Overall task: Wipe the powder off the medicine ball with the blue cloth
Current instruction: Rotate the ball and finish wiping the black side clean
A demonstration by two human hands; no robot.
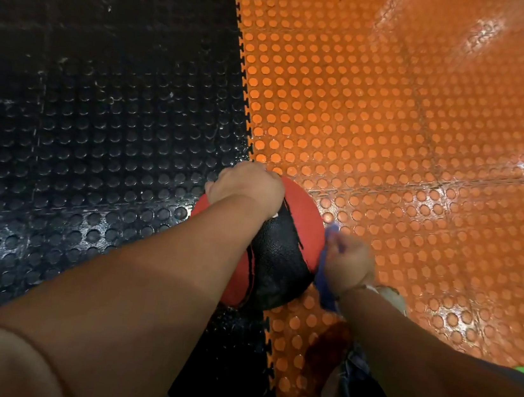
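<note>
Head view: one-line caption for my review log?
Left hand steadies the red-and-black medicine ball while the right hand holds the blue cloth at its side.

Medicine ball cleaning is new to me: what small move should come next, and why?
Probably sweep the blue cloth across the right side of the medicine ball: the right hand holds it bunched at that edge, while the left hand grips the top, steadying it.

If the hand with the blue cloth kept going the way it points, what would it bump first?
Probably the medicine ball, just beside the right hand gripping the blue cloth, though depth is unclear.
</note>
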